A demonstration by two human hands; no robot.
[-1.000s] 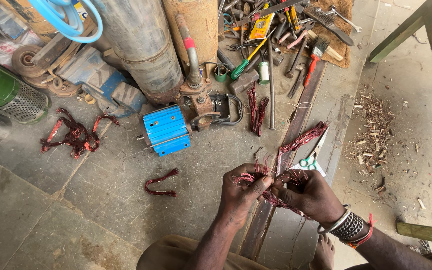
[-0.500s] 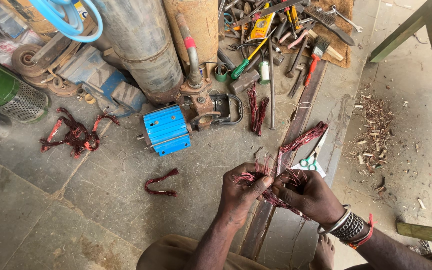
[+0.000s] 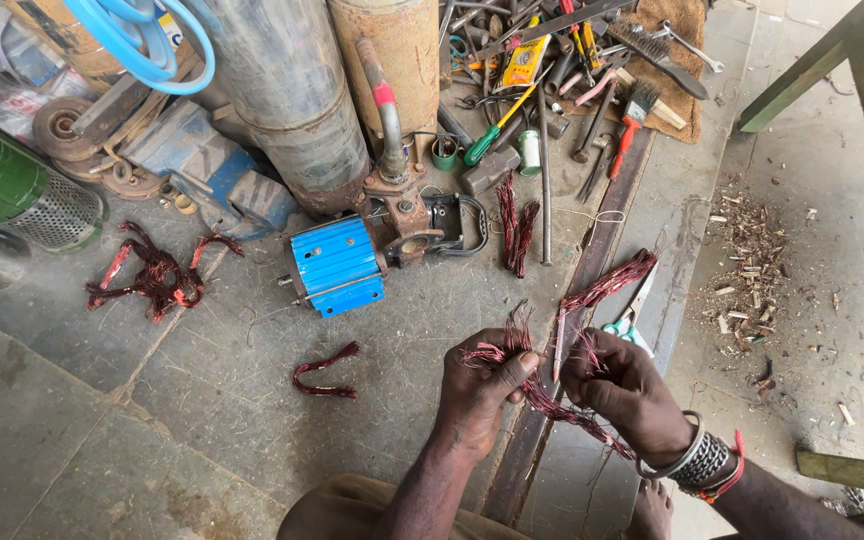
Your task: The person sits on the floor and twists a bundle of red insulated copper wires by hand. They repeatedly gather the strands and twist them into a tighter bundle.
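My left hand (image 3: 484, 392) and my right hand (image 3: 627, 392) both grip one tangled bundle of reddish copper winding wire (image 3: 550, 402), held low over a dark wooden plank (image 3: 607, 230). Frayed wire ends stick up between my thumbs. Another wire bundle (image 3: 612, 284) lies on the plank just beyond my right hand, beside green-handled scissors (image 3: 632, 312). A small blue finned motor (image 3: 337, 265) rests on the concrete ahead of my left hand.
Loose wire bundles lie on the floor: a small loop (image 3: 324, 368), a pile at left (image 3: 152, 275), a pair by the tools (image 3: 515, 232). Metal cylinders (image 3: 297, 110), a green mesh cylinder (image 3: 12, 190) and several hand tools (image 3: 572, 70) crowd the back. Wood chips (image 3: 752, 260) litter the right.
My hands have stayed in place on the wire bundle, with only slight working of the fingers on the strands. Nothing else has moved.
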